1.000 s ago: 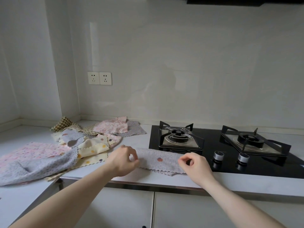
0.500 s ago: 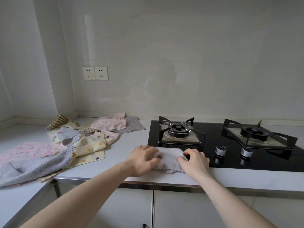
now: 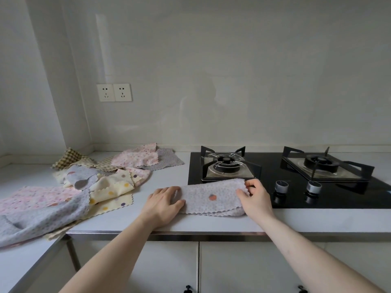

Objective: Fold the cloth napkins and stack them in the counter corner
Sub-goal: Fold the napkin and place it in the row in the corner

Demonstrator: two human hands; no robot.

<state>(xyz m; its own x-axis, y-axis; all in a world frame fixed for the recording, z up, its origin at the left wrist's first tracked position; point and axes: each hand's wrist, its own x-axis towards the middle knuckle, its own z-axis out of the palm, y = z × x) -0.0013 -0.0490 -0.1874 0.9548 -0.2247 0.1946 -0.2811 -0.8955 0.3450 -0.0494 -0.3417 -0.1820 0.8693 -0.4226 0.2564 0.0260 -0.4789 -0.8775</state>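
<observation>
A grey napkin (image 3: 211,197) with small dots and one orange spot lies folded on the white counter (image 3: 169,178), its right end over the hob's edge. My left hand (image 3: 164,205) rests on its left end, thumb pressing the cloth. My right hand (image 3: 255,196) pinches the napkin's far right corner. Left of them lies a loose heap of unfolded napkins (image 3: 110,185): yellow dotted, pink, grey and checked ones, reaching back toward the counter corner (image 3: 93,151). A large grey cloth (image 3: 38,220) drapes over the counter at the far left.
A black glass gas hob (image 3: 296,199) with two burners and two knobs (image 3: 281,186) takes up the counter's right half. A double wall socket (image 3: 114,92) is above the napkin heap. White cabinet doors (image 3: 169,269) are below the counter edge.
The grey napkin went from a long narrow strip to a wider folded pad. Both hands shifted with it, the left now flat on its left end, the right at its far corner.
</observation>
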